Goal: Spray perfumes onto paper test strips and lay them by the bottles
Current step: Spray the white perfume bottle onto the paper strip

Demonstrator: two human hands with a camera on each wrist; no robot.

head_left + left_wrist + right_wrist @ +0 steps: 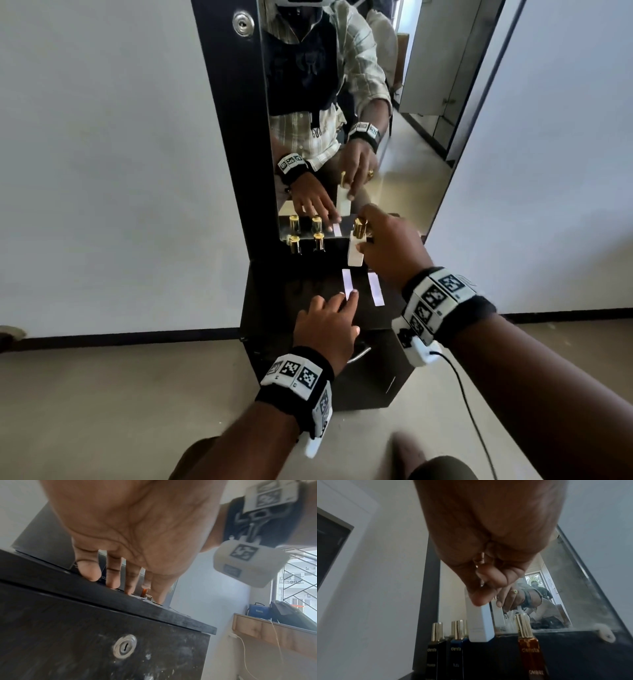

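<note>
Right hand (387,250) up at the mirror (342,102), fingers (481,599) wrapped around the white perfume bottle (355,255), gold cap (359,228) on top, lifted clear of the black desk (267,301). Left hand (325,329) lies low, fingers (89,570) straight and spread, tips pressing the near end of one white test strip (449,282) flat on the desk. A second strip (376,288) lies just beside it to the right, untouched. Two dark bottles (295,244) with gold caps stand at the back left against the mirror; the right wrist view shows an amber bottle (530,654) too.
</note>
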